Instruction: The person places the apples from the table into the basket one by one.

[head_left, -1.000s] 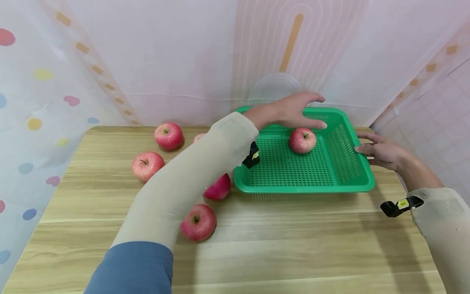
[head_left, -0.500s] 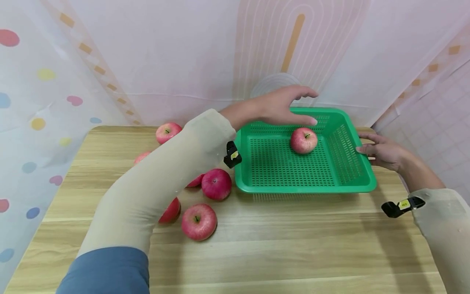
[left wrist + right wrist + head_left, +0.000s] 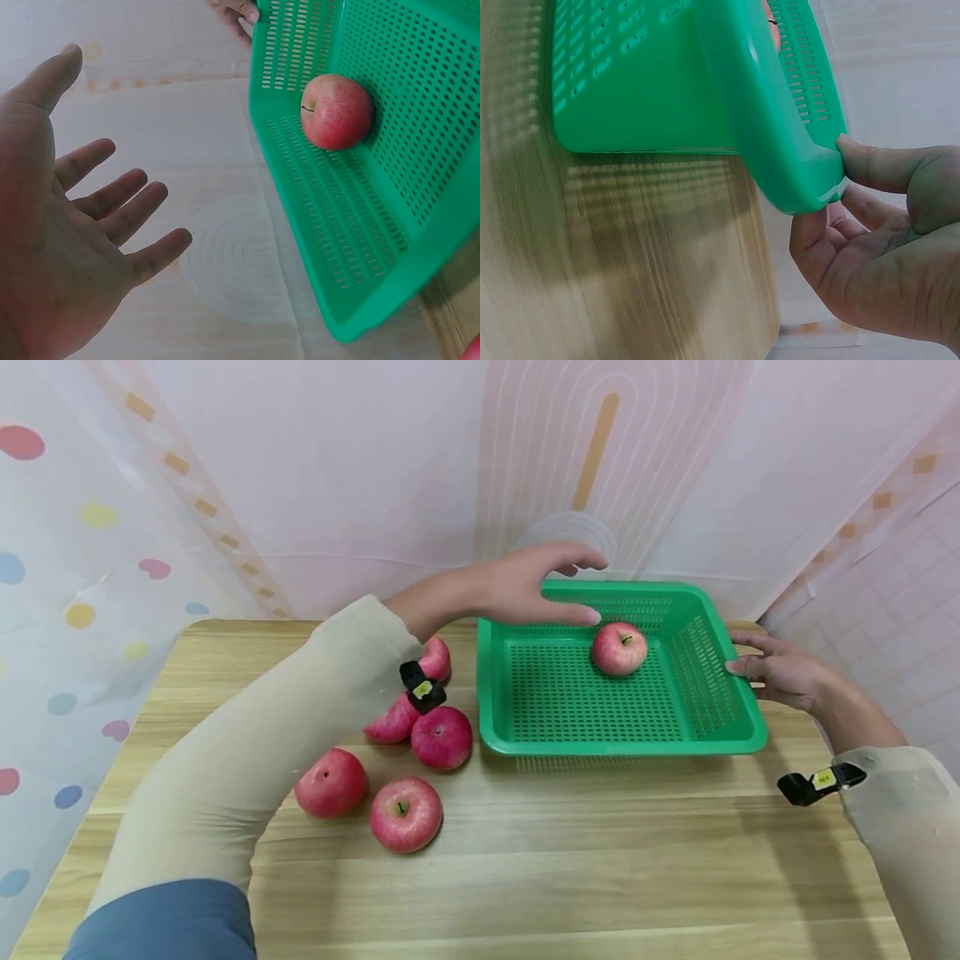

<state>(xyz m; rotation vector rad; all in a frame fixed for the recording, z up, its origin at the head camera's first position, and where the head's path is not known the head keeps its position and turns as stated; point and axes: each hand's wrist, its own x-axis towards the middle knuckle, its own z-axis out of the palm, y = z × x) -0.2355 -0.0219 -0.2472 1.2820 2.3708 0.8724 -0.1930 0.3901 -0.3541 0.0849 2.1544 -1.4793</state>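
With one apple (image 3: 619,649) at the green basket (image 3: 622,747)'s far side and loose apples (image 3: 406,814) left on the worktop (image 3: 600,877), the empty, spread left hand (image 3: 525,585) should clear it high while the right hand (image 3: 783,672), pinching its right rim (image 3: 750,720), steadies it.

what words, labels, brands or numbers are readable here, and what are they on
No text is readable.
Right wrist's black device, yellow label: marks too small to read.
Left wrist's black device, yellow label: too blurred.
Green basket, apples: none visible.
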